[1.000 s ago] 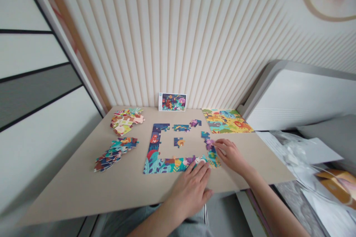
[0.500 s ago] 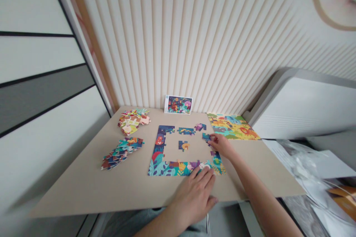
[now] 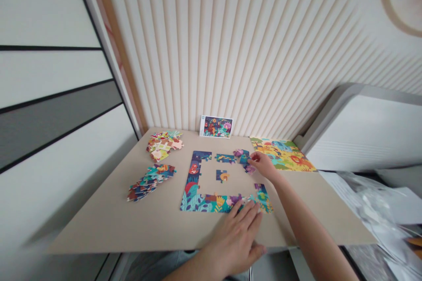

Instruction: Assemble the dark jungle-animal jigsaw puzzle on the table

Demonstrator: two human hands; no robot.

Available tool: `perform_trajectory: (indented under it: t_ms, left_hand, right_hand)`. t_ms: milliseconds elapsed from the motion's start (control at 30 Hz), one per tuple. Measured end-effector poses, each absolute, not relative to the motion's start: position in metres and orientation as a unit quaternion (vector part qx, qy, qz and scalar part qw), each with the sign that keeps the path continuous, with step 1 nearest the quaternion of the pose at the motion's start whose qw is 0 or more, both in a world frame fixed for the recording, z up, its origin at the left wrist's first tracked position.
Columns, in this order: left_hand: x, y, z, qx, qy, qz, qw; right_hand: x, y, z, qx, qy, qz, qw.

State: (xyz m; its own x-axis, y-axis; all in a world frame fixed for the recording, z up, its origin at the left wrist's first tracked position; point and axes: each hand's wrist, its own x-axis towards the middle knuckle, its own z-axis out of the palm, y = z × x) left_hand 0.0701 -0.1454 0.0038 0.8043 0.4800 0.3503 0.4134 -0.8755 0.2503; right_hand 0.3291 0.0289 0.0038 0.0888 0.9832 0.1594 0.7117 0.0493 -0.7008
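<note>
At the near side of the beige tabletop point(image 3: 154, 228), the left hand point(image 3: 242, 235) is laid flat and open, its fingers pointed away to the far side and its fingertips set on the right part of the jigsaw border point(image 3: 190, 193). The border's near strip is laid with its long axis left to right; the left side is run from near to far, and a short stub is formed at the near right corner. Inside, a block with an orange-yellow shape point(image 3: 222, 176) is placed, apart from the border.

Beyond the stub and separated from it, a short strip of blue and purple pieces point(image 3: 244, 161) is pinched at its right edge between the thumb and fingers of the right hand point(image 3: 264, 167). Its long axis is directed near to far, with the near end slanted rightward. To the left, a dark pile of pieces point(image 3: 150, 184) is stretched diagonally, near left to far right. Farther off, a paler pile point(image 3: 162, 147), a completed safari jigsaw point(image 3: 286, 157) and an upright picture card point(image 3: 216, 127) are seen.
</note>
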Motion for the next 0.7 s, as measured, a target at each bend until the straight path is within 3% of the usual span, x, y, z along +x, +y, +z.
perform_trajectory:
  t_ms: [133, 300, 500, 700]
  left_hand:
    - [0.056, -0.125, 0.03, 0.95, 0.23, 0.204, 0.055]
    - [0.029, -0.034, 0.049, 0.94, 0.276, 0.199, 0.012]
    - [-0.005, 0.054, 0.01, 0.9, 0.376, 0.213, -0.054]
    - [-0.018, 0.061, -0.02, 0.892, 0.389, 0.232, -0.007]
  right_hand:
    - [0.317, 0.028, 0.018, -0.6, -0.611, 0.325, 0.401]
    - [0.28, 0.042, 0.032, -0.533, -0.565, 0.428, 0.462]
    - [0.225, 0.077, 0.019, -0.525, -0.525, 0.429, 0.515]
    - [0.208, 0.074, -0.009, -0.531, -0.526, 0.402, 0.529]
